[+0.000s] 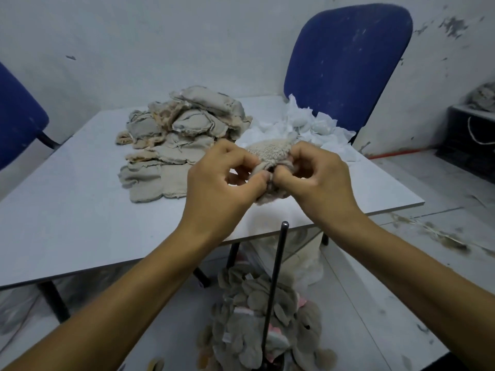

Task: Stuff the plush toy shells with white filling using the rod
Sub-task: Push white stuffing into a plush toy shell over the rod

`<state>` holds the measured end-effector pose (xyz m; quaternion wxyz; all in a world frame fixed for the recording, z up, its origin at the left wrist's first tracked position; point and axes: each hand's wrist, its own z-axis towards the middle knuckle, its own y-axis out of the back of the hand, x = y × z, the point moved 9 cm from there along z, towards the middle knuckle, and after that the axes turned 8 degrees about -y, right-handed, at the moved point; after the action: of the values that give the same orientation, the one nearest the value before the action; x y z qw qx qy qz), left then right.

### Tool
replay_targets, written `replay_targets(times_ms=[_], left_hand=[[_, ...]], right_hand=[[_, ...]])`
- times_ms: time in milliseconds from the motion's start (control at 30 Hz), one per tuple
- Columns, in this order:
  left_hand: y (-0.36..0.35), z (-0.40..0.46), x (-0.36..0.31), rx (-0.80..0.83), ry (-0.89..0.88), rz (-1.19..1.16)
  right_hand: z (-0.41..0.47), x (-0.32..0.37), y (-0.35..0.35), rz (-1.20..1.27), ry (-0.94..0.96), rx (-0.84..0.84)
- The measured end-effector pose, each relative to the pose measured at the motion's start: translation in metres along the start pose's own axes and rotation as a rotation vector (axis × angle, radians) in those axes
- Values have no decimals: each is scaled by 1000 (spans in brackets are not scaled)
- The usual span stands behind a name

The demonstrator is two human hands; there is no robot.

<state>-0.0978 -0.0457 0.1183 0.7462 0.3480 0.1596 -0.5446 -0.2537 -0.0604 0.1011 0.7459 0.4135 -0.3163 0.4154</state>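
Observation:
A beige fuzzy plush shell (269, 153) is held above the grey table (80, 204), pinched between both hands. My left hand (222, 180) grips its near left edge with curled fingers and thumb. My right hand (318, 172) pinches the right edge close beside it. A thin black rod (276, 285) stands upright below my hands, its rounded top near the table's front edge. White filling pieces (308, 124) lie heaped on the table's far right. A stack of flat beige shells (182, 135) sits at the table's middle back.
A blue chair (348, 62) stands behind the table on the right, and another blue chair (18, 113) at the left. On the floor below lies a heap of grey plush toys (257, 322) around the rod's base. A dark box (471, 140) sits at far right.

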Motion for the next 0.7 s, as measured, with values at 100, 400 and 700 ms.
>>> replay_targets(times_ms=[100, 400, 700], left_hand=[[-8, -4, 3, 21, -44, 76], [-19, 1, 63, 212, 281, -133], [-43, -12, 93, 188, 528, -418]], right_hand=[[8, -19, -6, 78, -111, 12], [2, -54, -42, 337, -411, 514], [-1, -60, -33, 37, -200, 326]])
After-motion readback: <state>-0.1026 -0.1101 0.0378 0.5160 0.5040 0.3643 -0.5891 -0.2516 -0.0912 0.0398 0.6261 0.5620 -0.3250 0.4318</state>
